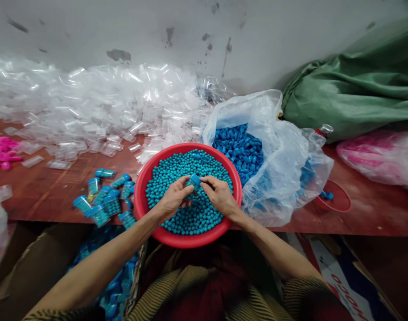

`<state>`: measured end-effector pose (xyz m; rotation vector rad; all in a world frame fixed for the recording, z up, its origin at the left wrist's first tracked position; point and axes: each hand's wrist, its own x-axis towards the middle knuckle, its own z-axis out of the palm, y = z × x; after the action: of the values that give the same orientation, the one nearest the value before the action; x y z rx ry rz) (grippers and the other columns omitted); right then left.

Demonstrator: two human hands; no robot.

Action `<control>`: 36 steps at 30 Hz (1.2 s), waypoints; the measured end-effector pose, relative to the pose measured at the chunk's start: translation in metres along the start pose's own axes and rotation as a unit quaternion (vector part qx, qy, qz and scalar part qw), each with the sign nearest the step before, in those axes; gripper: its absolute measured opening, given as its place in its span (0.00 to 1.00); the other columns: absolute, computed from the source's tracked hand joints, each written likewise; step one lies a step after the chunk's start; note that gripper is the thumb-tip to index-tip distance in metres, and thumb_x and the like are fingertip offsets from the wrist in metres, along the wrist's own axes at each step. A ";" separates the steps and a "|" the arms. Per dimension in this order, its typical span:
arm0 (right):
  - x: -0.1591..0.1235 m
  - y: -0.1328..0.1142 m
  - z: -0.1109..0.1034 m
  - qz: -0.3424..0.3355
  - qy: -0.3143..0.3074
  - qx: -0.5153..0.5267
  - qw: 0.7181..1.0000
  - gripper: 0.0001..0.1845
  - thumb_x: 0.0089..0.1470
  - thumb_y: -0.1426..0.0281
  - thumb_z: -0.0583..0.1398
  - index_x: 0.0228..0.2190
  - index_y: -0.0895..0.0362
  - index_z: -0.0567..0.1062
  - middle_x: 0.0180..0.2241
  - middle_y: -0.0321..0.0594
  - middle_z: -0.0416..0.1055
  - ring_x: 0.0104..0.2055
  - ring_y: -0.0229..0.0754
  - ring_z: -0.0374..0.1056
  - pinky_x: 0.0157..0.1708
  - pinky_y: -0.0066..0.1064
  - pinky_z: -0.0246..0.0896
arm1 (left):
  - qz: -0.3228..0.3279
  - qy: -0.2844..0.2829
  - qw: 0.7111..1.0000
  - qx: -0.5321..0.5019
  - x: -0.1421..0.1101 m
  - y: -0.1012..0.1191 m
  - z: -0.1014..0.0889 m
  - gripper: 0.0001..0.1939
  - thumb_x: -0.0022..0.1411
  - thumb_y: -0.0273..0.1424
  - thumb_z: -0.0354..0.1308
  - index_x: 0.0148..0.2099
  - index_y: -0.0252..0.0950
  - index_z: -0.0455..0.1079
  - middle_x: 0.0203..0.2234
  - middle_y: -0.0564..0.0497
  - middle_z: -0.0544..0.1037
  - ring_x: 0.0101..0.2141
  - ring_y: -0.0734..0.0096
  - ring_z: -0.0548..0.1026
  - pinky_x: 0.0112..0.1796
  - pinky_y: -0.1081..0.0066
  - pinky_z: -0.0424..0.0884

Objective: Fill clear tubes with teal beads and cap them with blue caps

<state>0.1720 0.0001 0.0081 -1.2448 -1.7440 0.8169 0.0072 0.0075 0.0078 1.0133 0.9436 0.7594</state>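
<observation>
We held a small clear tube (194, 183) between both hands over the middle of the red basin (141, 187), just above the teal beads (190, 214) that filled it. The tube's blue cap (195, 179) pointed up and away from us, toward the far side, and its long axis leaned slightly to the right. Our left hand (172, 198) had its fingers curled together around the tube's lower part; our right hand (220, 194) pinched it at the cap end with thumb and fingertips closed on it.

Left of the basin, filled capped tubes (103, 200) lay on the red-brown table (39, 191), most on their sides. Right of it, an open plastic bag (284, 156) held loose blue caps (239, 147). On the printed sheet (337, 276) near us at lower right, red letters showed, but we could not read them for certain.
</observation>
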 end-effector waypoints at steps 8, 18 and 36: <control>0.001 -0.004 0.000 0.011 0.022 0.016 1.000 0.10 0.54 0.71 0.55 0.34 0.56 0.78 0.33 0.37 0.77 0.34 0.39 0.71 0.38 0.29 0.63 | 0.012 0.040 0.999 0.004 -0.004 0.002 0.002 0.28 0.53 0.38 0.60 0.54 0.37 0.60 0.25 0.55 0.72 0.16 0.83 0.66 0.13 0.82 0.54; -0.001 0.004 0.003 0.014 -0.023 0.022 0.999 0.09 0.54 0.70 0.56 0.32 0.56 0.78 0.28 0.35 0.76 0.30 0.37 0.70 0.34 0.27 0.63 | -0.018 0.051 0.998 -0.021 -0.008 0.004 0.007 0.29 0.50 0.38 0.62 0.53 0.34 0.62 0.23 0.55 0.71 0.14 0.83 0.64 0.13 0.81 0.50; 0.012 0.011 -0.002 0.049 -0.037 0.084 0.995 0.25 0.52 0.70 0.56 0.53 0.58 0.65 0.38 0.40 0.73 0.33 0.37 0.70 0.35 0.31 0.67 | -0.013 0.030 0.997 0.064 -0.009 0.002 0.001 0.22 0.54 0.42 0.58 0.47 0.38 0.59 0.22 0.57 0.71 0.15 0.79 0.68 0.14 0.80 0.60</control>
<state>0.1762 0.0153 0.0028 -1.2077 -1.6456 1.0571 0.0042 0.0003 0.0121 1.0920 1.0672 0.7179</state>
